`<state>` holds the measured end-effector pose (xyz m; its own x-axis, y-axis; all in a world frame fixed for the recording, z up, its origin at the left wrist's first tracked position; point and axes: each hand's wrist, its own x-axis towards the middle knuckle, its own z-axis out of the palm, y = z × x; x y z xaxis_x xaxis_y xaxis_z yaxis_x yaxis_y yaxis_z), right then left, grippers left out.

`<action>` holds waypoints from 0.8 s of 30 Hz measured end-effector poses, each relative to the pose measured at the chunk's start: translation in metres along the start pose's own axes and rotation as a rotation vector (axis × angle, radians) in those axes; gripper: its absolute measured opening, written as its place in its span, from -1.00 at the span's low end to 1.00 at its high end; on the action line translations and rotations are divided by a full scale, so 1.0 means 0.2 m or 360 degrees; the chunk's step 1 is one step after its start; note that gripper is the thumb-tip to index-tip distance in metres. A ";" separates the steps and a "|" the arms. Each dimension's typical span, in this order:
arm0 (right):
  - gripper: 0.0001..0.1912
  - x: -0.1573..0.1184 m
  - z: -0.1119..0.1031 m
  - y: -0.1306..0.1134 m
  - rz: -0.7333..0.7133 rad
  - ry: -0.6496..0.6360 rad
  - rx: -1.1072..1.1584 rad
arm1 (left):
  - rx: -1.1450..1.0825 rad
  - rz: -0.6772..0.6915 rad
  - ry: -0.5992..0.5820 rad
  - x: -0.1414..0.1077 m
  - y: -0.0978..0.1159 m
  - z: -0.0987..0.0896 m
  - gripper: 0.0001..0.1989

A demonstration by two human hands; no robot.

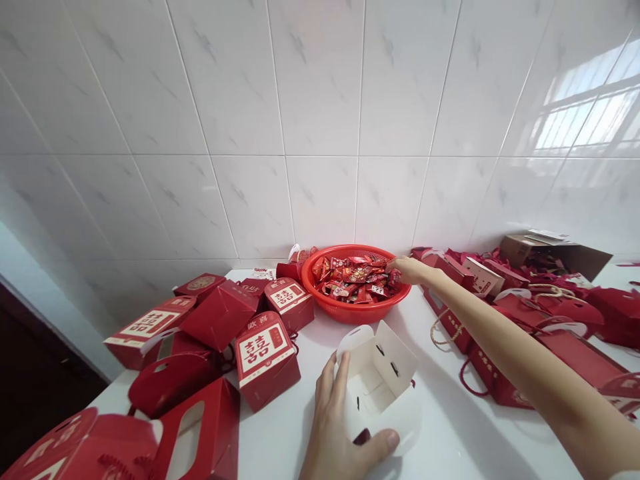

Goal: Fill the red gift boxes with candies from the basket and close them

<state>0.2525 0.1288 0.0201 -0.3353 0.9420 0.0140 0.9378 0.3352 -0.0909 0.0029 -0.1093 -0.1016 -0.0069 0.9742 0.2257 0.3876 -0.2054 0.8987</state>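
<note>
An open cardboard gift box [373,380], white inside with slotted flaps raised, stands on the white table near the front. My left hand [340,420] grips its left and near sides, thumb along the near edge. Beyond it, a red plastic basket [357,313] against the wall holds a heap of red-wrapped candies [355,273]. My right hand [407,270] reaches over the basket's right rim, its fingers bent down close together at the candies. The fingertips are partly hidden, so what they hold cannot be made out.
Several red gift boxes [267,360] with white label panels crowd the left of the table. More red boxes [500,373] with cord handles lie under and beyond my right forearm. A brown cardboard carton [575,257] lies at the far right, and a tiled wall [320,200] closes the back.
</note>
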 end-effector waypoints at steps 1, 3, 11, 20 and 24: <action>-0.74 0.01 0.01 0.01 -0.0001 -0.0013 0.0000 | -0.0003 0.0005 -0.0001 0.00 0.00 0.00 0.01; -0.75 0.03 0.02 0.02 0.0013 -0.0002 0.0029 | -0.0011 0.0023 0.0001 0.00 -0.01 0.00 0.00; -0.80 -0.01 0.00 0.04 0.0057 0.0317 0.0539 | 0.0013 0.0038 -0.0030 0.00 0.00 0.00 -0.01; -0.78 -0.02 0.03 -0.08 0.0053 0.0479 0.0993 | 0.0001 0.0004 -0.0036 0.00 0.01 0.00 -0.03; -0.87 -0.02 0.03 -0.10 -0.0061 0.0275 0.0873 | -0.0005 0.0032 -0.0046 0.00 -0.01 0.00 -0.04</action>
<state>0.2337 0.1187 0.0167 -0.3051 0.9340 0.1857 0.7259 0.3543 -0.5895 0.0020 -0.1081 -0.1036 0.0277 0.9721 0.2329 0.3844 -0.2254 0.8952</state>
